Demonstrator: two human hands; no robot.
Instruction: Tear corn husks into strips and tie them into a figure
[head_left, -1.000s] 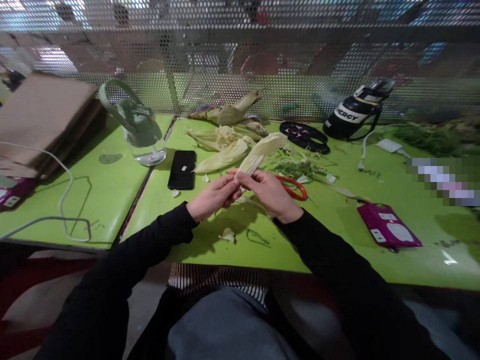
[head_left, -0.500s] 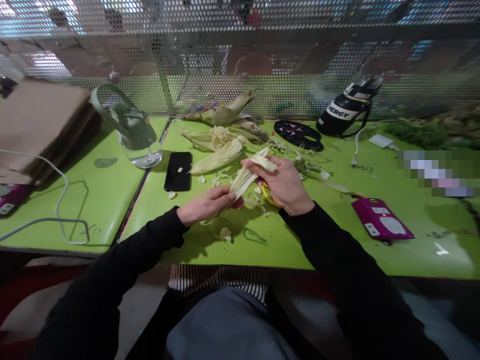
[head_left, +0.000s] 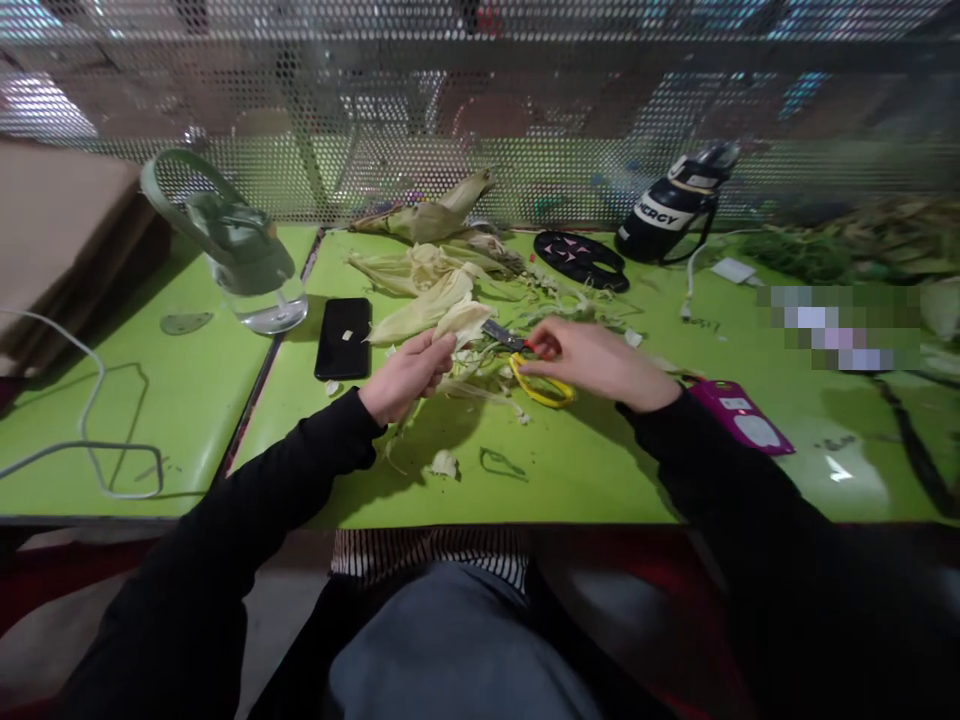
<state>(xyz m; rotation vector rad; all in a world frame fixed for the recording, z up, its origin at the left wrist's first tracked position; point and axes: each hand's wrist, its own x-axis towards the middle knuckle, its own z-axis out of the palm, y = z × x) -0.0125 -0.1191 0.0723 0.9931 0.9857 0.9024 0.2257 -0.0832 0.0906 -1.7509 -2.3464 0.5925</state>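
My left hand (head_left: 411, 375) is closed, its thumb and fingers pinching a pale corn husk piece (head_left: 463, 318) that sticks up towards the far side. To its right, my right hand (head_left: 596, 362) has its fingers at a pair of scissors (head_left: 547, 388) with red and yellow handles. Their dark blades point left, towards the husk. Just behind the hands, several dried corn husks (head_left: 427, 305) lie in a loose pile. Small pale scraps and thin strips are scattered beneath and between both hands.
A black phone (head_left: 343, 338) lies left of the husks, near a green-lidded water bottle (head_left: 251, 265). Farther back are a black palette-shaped plate (head_left: 581, 262) and a dark ENERGY bottle (head_left: 671, 208). A purple power strip (head_left: 742, 415) sits on the right. Perforated metal mesh (head_left: 420, 130) closes the table's back.
My right hand has drawn away from the husk to the right, and the scissors now show more fully. My left hand keeps hold of the husk piece. The view has shifted slightly.
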